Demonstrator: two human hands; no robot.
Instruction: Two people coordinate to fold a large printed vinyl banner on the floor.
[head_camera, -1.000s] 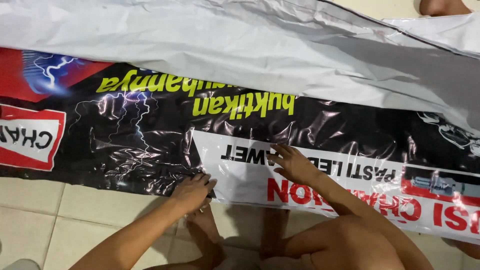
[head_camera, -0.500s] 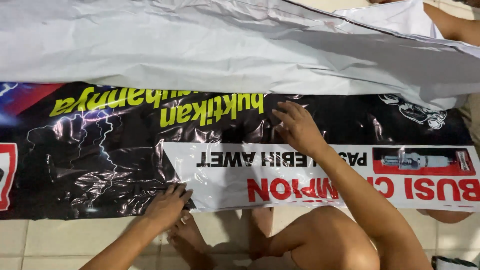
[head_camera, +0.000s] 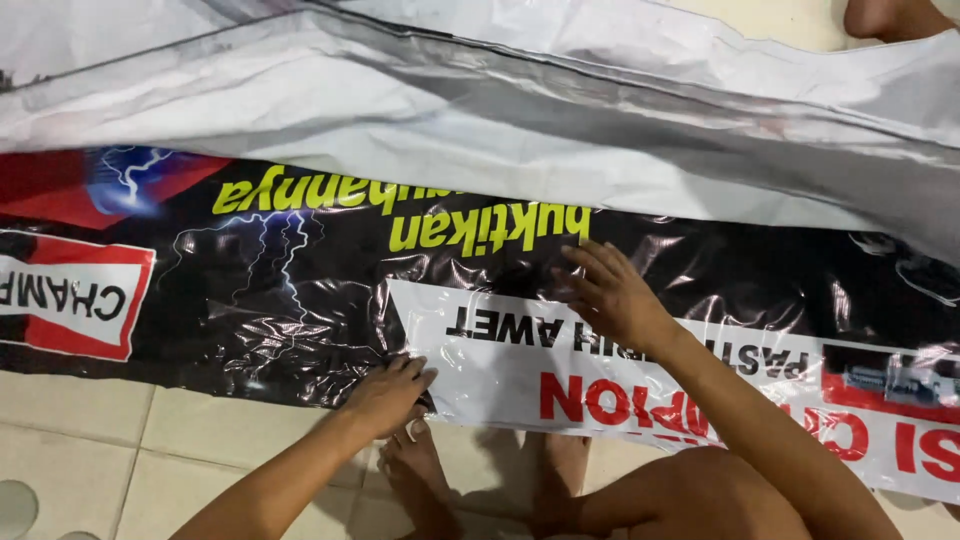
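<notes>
Head view looks down on a large printed vinyl banner (head_camera: 300, 300) spread over a pale tiled floor (head_camera: 90, 440), its black face with lightning art, yellow lettering and a white-and-red strip running from nine o'clock to three o'clock. A grey-white underside fold (head_camera: 480, 130) of the same banner lies turned over along the twelve o'clock side. The left hand (head_camera: 388, 392) sits at the banner's near edge toward six o'clock, fingers curled together and pressing or pinching that edge; whether it truly clamps the sheet cannot be told. The right hand (head_camera: 612, 295) rests flat on the banner just right of centre, fingers spread apart, gripping nothing. The person's bare feet (head_camera: 415, 465) stand on the tiles just below the left hand. Another person's bare foot (head_camera: 885, 18) shows at the one o'clock corner.
</notes>
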